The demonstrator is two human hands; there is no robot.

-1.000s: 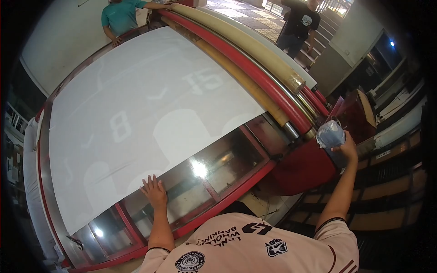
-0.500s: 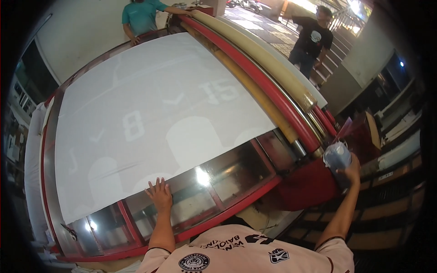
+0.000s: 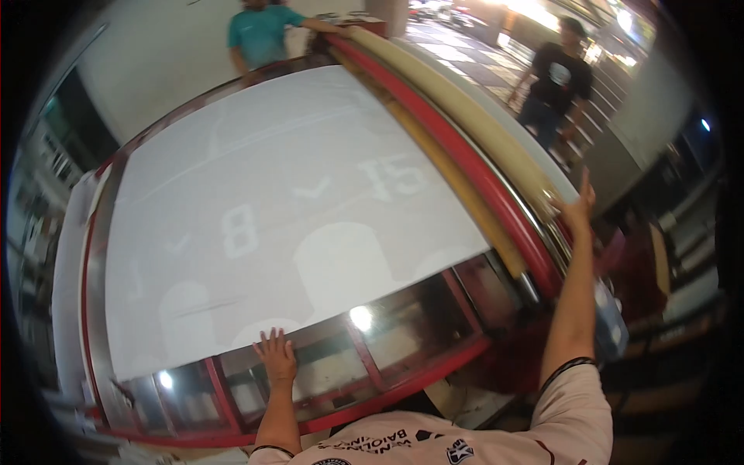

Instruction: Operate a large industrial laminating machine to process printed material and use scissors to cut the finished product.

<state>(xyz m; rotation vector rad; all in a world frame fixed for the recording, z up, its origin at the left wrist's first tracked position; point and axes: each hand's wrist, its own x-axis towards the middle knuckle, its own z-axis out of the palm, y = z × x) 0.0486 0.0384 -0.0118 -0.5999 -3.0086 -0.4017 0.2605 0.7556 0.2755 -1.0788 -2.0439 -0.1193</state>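
Note:
My left hand (image 3: 277, 358) lies flat with its fingers apart, on the near edge of a wide white sheet (image 3: 194, 310) marked with faint pale shapes. The sheet covers most of a red-framed table (image 3: 372, 378) with dark, shiny panels. Reaching up along the right, my right hand (image 3: 575, 211) is at the near end of a long cream roll (image 3: 465, 105). Its fingers are spread, and the thumb side seems to touch the roll's shiny wrapped end. Below that forearm sits a blue-grey plastic-wrapped thing (image 3: 611, 319), partly hidden and blurred.
A red roller (image 3: 496, 188) and a yellow-brown bar (image 3: 453, 190) run beside the cream roll. At the far end, a person in a teal shirt (image 3: 263, 39) rests a hand near the roll. Another person in black (image 3: 554, 81) stands beyond it, near stairs.
My right hand has left the blue-grey wrapped thing and moved forward to the cream roll's near end. My left hand stays at the sheet's edge. The person in black has lowered an arm.

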